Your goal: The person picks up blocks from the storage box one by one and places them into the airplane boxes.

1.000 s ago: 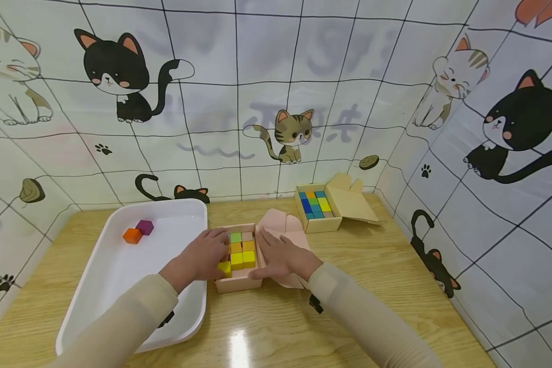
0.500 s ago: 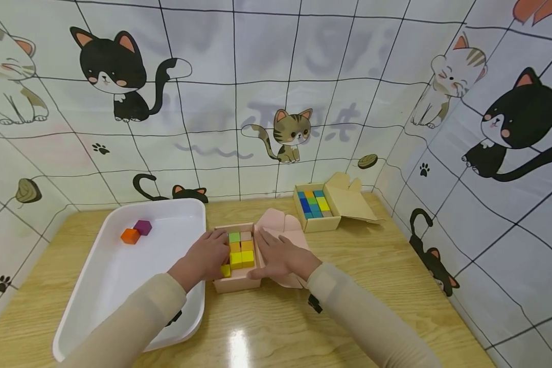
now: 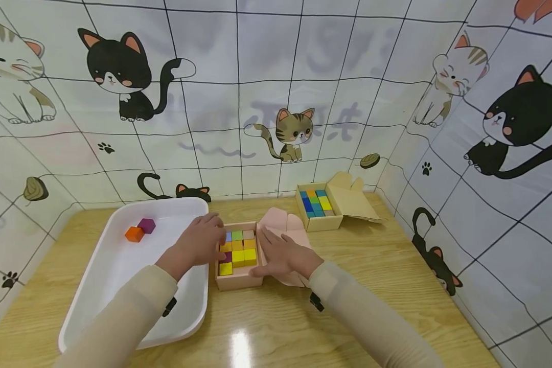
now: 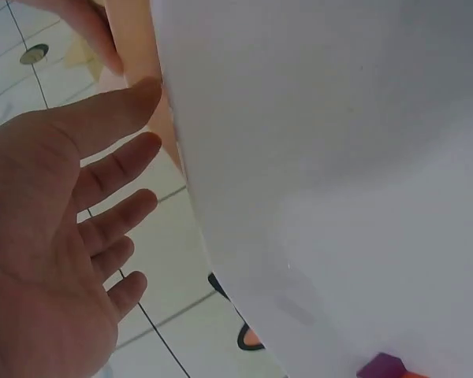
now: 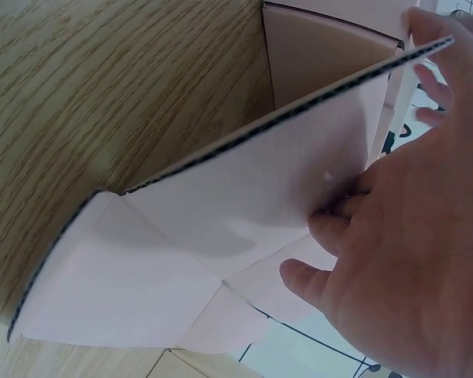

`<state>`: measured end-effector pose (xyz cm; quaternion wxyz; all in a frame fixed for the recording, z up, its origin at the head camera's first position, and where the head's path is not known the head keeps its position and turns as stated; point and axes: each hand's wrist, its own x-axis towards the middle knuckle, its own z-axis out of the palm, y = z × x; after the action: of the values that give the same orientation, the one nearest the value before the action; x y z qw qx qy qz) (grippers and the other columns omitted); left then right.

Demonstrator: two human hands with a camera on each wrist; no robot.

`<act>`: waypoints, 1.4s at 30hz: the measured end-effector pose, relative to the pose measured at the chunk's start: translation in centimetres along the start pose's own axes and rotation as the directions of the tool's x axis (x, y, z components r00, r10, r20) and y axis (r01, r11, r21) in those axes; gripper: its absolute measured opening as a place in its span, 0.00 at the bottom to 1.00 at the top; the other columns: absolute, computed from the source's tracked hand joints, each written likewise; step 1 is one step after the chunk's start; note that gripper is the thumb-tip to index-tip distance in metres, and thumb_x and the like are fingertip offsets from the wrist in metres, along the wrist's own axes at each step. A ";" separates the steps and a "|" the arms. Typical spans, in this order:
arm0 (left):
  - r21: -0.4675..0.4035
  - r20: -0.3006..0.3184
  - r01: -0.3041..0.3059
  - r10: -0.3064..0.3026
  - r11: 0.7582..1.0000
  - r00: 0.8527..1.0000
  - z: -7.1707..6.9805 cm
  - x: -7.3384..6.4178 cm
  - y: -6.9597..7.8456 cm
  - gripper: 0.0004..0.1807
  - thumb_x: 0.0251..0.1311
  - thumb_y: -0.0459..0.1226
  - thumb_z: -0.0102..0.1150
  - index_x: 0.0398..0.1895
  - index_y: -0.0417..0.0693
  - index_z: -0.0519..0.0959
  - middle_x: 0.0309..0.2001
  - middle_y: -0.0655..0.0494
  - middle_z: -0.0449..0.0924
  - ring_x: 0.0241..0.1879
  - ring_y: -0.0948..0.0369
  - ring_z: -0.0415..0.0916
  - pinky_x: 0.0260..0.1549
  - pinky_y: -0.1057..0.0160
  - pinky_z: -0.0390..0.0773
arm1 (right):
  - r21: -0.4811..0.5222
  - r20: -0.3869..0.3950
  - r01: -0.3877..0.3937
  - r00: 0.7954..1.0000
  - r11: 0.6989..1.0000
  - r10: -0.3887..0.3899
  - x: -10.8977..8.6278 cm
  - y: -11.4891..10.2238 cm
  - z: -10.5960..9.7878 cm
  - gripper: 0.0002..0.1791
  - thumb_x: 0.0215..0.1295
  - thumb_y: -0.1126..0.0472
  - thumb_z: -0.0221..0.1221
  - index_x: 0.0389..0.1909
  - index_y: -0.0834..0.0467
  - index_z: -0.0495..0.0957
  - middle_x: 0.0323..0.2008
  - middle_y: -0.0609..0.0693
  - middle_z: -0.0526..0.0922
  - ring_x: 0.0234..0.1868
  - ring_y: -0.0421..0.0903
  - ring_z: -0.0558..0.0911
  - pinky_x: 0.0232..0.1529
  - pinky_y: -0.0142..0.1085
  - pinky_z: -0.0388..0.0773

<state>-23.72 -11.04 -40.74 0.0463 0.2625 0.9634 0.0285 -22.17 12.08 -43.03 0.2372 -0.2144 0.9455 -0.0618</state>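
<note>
A pink cardboard box holds rows of coloured cubes, among them a yellow cube at the front left and a partly hidden purple cube behind it. My left hand hovers at the box's left side, fingers loosely bent and holding nothing; its fingers are spread apart in the left wrist view. My right hand rests at the box's right wall, fingers extended against the folded-back pink lid. A gap shows at the box's front right corner.
To the left, a white tray carries an orange cube and a purple cube. Behind and right, a yellowish box filled with cubes stands with its lid open. Cat-patterned sheets enclose the wooden table.
My left hand has pulled back from the cubes toward the upper left, uncovering the yellow, purple and blue cubes of the left column. My right hand stays in place.
</note>
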 end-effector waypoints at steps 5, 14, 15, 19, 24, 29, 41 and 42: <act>-0.008 -0.131 0.123 -0.123 0.992 0.984 -1.2 -1.8 -3.6 0.13 0.52 0.45 0.70 0.38 0.49 0.84 0.55 0.44 0.76 0.72 0.40 0.55 0.69 0.35 0.58 | -0.010 -0.007 0.000 1.000 1.000 0.000 0.1 0.1 0.0 0.61 0.57 0.23 0.48 0.78 0.53 0.31 0.80 0.47 0.34 0.80 0.44 0.39 0.79 0.49 0.42; -0.062 -0.145 0.325 -0.330 0.944 0.933 -0.6 -5.6 -10.4 0.16 0.56 0.40 0.63 0.42 0.38 0.80 0.52 0.34 0.72 0.58 0.36 0.61 0.56 0.32 0.66 | 0.003 -0.003 -0.009 1.000 1.000 0.009 0.2 0.1 0.3 0.62 0.56 0.22 0.49 0.78 0.53 0.32 0.80 0.48 0.35 0.80 0.44 0.40 0.79 0.51 0.42; -0.071 -0.136 0.342 -0.348 0.937 0.927 -0.4 -5.8 -11.0 0.17 0.56 0.40 0.63 0.43 0.36 0.79 0.52 0.32 0.72 0.58 0.35 0.61 0.57 0.31 0.65 | 0.003 -0.002 -0.009 1.000 1.000 0.009 0.2 0.1 0.3 0.62 0.56 0.22 0.49 0.78 0.54 0.32 0.80 0.48 0.35 0.80 0.44 0.40 0.79 0.51 0.42; -0.089 -0.106 0.396 -0.403 0.914 0.909 0.3 -6.2 -12.9 0.20 0.55 0.39 0.62 0.47 0.33 0.78 0.52 0.28 0.71 0.55 0.32 0.61 0.56 0.27 0.63 | -0.004 -0.008 -0.012 1.000 1.000 0.012 0.5 0.1 0.4 0.62 0.56 0.22 0.48 0.78 0.53 0.32 0.80 0.47 0.35 0.80 0.43 0.40 0.79 0.50 0.42; -0.090 -0.073 0.436 -0.443 0.895 0.894 0.7 -6.3 -14.0 0.22 0.56 0.40 0.61 0.48 0.31 0.77 0.52 0.26 0.70 0.53 0.30 0.61 0.54 0.26 0.65 | -0.006 -0.012 -0.015 1.000 1.000 0.015 0.5 0.2 0.3 0.62 0.56 0.22 0.48 0.78 0.53 0.32 0.80 0.47 0.35 0.80 0.43 0.40 0.79 0.49 0.43; -0.094 -0.071 0.448 -0.454 0.889 0.888 1.2 -6.4 -14.7 0.21 0.56 0.39 0.60 0.46 0.29 0.77 0.50 0.25 0.71 0.50 0.30 0.62 0.48 0.27 0.69 | -0.004 -0.014 -0.007 1.000 1.000 0.007 0.4 0.2 0.4 0.62 0.55 0.22 0.49 0.78 0.53 0.31 0.80 0.47 0.34 0.80 0.43 0.40 0.79 0.50 0.43; -0.083 -0.122 0.417 -0.424 0.905 0.897 2.6 -4.8 -16.1 0.24 0.54 0.41 0.60 0.42 0.23 0.75 0.47 0.22 0.71 0.48 0.30 0.64 0.49 0.28 0.68 | 0.005 -0.035 0.005 0.999 1.000 -0.005 0.2 0.4 0.7 0.62 0.56 0.22 0.48 0.78 0.54 0.32 0.80 0.47 0.35 0.80 0.43 0.40 0.79 0.50 0.43; -0.075 -0.126 0.414 -0.420 0.907 0.899 2.8 -4.6 -16.3 0.24 0.54 0.41 0.60 0.42 0.23 0.75 0.47 0.22 0.70 0.48 0.30 0.63 0.49 0.28 0.68 | 0.001 -0.037 0.007 0.999 1.000 -0.007 0.2 0.4 0.7 0.62 0.56 0.22 0.48 0.78 0.54 0.32 0.80 0.47 0.35 0.80 0.43 0.40 0.79 0.50 0.43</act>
<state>-27.65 -27.34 -44.47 -0.0100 0.0464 0.9971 0.0586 -22.20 12.35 -43.84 0.2193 -0.2163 0.9490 -0.0671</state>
